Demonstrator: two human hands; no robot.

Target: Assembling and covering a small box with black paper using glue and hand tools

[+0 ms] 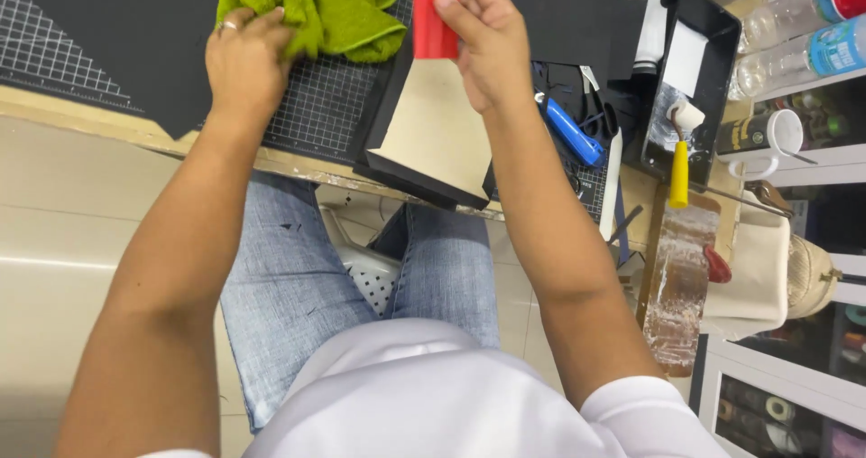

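Cloth [316, 11] lies on the cutting mat [316, 106] at the far left, left hand [244, 61] on its near edge; right hand [483, 38] just right of it grips a flat scraper [436, 11] above a board-covered box [433, 138] overhanging the table's near edge. Right of the box: cutter [570, 131], then tray [695, 88] with roller [681, 165] in it, mug [767, 138] and bottles [798, 29] farthest right.

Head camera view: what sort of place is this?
Probably a craft or bookbinding workbench: a gridded cutting mat, a yellow-handled glue roller in a black tray, and black-edged board under the right hand.
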